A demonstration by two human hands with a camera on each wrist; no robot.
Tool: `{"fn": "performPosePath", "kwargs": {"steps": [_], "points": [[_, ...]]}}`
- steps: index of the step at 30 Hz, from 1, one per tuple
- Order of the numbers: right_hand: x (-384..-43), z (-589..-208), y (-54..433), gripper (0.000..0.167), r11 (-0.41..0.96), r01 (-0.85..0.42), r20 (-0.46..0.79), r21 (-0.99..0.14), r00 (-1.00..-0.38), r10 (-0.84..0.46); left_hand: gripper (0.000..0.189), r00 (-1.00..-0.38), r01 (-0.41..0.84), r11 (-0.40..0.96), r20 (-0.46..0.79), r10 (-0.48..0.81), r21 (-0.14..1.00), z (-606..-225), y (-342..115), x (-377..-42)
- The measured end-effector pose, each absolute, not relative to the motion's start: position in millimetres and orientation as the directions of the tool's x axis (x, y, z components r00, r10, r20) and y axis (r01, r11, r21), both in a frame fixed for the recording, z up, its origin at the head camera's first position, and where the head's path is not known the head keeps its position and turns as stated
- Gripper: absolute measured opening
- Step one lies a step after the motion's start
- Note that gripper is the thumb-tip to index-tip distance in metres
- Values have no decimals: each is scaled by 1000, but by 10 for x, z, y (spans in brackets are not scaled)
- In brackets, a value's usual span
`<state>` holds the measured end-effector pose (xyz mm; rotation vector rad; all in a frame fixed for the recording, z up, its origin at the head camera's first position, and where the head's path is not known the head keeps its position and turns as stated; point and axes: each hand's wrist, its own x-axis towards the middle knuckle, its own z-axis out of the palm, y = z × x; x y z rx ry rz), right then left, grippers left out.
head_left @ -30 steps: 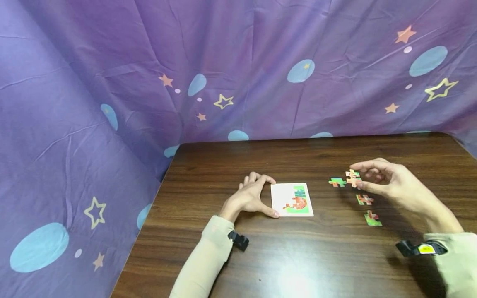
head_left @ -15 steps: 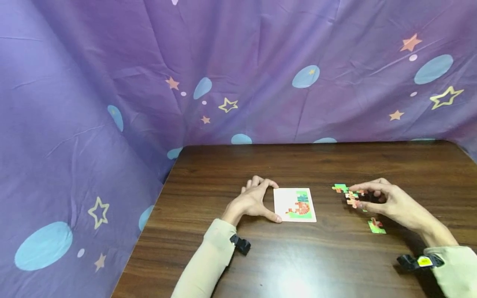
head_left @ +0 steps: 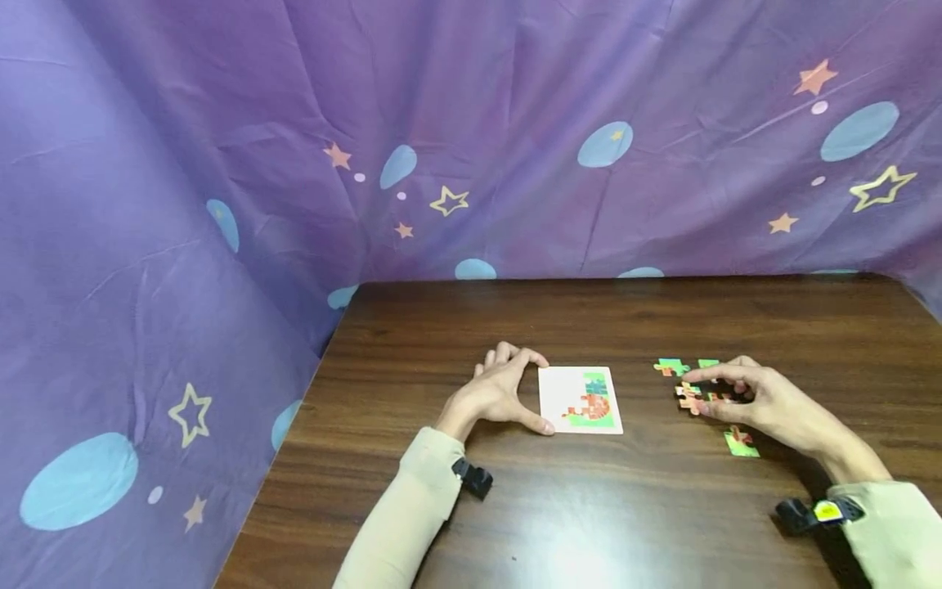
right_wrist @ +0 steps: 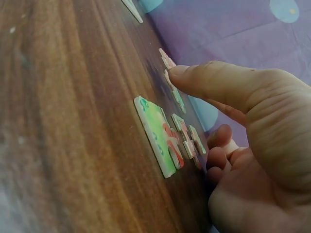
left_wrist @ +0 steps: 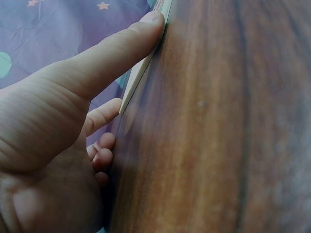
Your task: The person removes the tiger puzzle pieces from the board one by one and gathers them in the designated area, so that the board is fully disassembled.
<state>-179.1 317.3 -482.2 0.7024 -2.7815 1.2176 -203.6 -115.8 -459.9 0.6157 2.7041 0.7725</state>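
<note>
My left hand (head_left: 489,393) holds a square white puzzle board (head_left: 552,393) by its left side, thumb at the near corner and index finger at the far one. In the left wrist view the board's thin edge (left_wrist: 132,85) runs between them. Part of an orange and green picture fills the board's right half. To the right, my right hand (head_left: 765,401) pinches an orange-and-white puzzle piece (head_left: 688,398) between thumb and index finger. A green corner piece with red (right_wrist: 156,136) lies below that hand in the right wrist view.
More loose pieces lie around the right hand: a green and orange one (head_left: 670,366) beyond the held piece, and a green one (head_left: 708,364) partly behind the fingers. The brown wooden table (head_left: 441,327) ends at a purple patterned curtain (head_left: 515,164).
My right hand has brought the pinched piece toward me and slightly left, closer over the table. A green piece behind the fingers now shows. The left hand keeps its hold on the board.
</note>
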Motion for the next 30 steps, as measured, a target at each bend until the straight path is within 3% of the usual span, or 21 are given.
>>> {"fn": "performPosePath", "kwargs": {"steps": [30], "points": [[-1827, -4807, 3094, 44, 604, -452, 214, -656, -879, -426, 102, -876, 315, 781, -152, 458, 540, -4559, -1142, -2042]]}}
